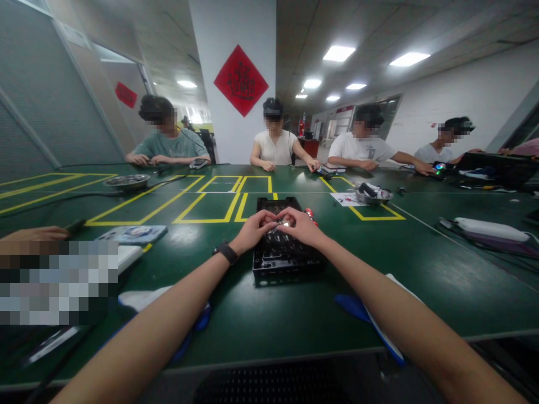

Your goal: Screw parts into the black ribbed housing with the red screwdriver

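Observation:
A black plastic case with moulded compartments lies on the green table in front of me. My left hand and my right hand meet above its middle, fingertips pressed together. Between them shows a small, pale, shiny piece, too small to name. Both hands are closed around that spot, and the fingers hide most of it. Just past my right hand, a red object peeks out at the case's edge; its kind is unclear. A dark band is on my left wrist.
Blue-and-white cloth items, perhaps gloves, lie under my left forearm and right forearm. Yellow tape marks the table. Metal bowls stand farther off. Several people sit opposite; another person's hand is at left.

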A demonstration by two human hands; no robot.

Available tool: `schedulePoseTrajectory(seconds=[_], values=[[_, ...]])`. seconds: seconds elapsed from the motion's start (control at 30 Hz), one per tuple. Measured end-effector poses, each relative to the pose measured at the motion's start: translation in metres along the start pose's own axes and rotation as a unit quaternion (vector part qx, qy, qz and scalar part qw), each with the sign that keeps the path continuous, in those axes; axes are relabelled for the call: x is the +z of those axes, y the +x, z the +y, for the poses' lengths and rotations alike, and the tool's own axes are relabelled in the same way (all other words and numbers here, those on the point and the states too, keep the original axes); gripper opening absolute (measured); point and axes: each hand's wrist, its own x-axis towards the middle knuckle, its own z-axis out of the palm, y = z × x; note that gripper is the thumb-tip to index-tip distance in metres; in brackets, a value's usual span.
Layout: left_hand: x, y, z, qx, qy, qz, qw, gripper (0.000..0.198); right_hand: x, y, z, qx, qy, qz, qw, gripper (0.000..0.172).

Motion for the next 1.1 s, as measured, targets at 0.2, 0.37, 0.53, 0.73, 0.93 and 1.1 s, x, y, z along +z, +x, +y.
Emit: schedulePoseTrajectory(seconds=[0.2,0.37,0.53,0.73,0.93,1.1], values=[[0.004,0.001,0.0,-0.017,-0.041,0.009,0.999,0.042,-0.002,-0.003,-0.002,-0.008,-0.051,-0.033,0.998,0.023],[-0.006,0.002,-0.011,-0.053,0.107,0.194,0.974,0.037,-0.012,-0.006,-0.004,0.033,0.018,-0.038,0.999,0.029],[-0.021,0.001,-0.031,-0.199,0.281,0.074,0.936,0.027,-0.016,-0.01,-0.011,0.055,0.082,-0.136,0.986,0.035],[-0.019,0.006,-0.036,-0.215,0.319,0.065,0.921,0.047,-0.009,-0.016,-0.027,0.019,0.085,-0.231,0.969,0.038],[-0.023,0.003,-0.031,-0.242,0.33,-0.021,0.912,0.05,-0.006,-0.016,-0.029,0.016,0.052,-0.208,0.977,0.035],[-0.022,0.004,-0.031,-0.248,0.34,0.019,0.907,0.045,-0.003,-0.017,-0.026,0.006,0.041,-0.179,0.983,0.034]])
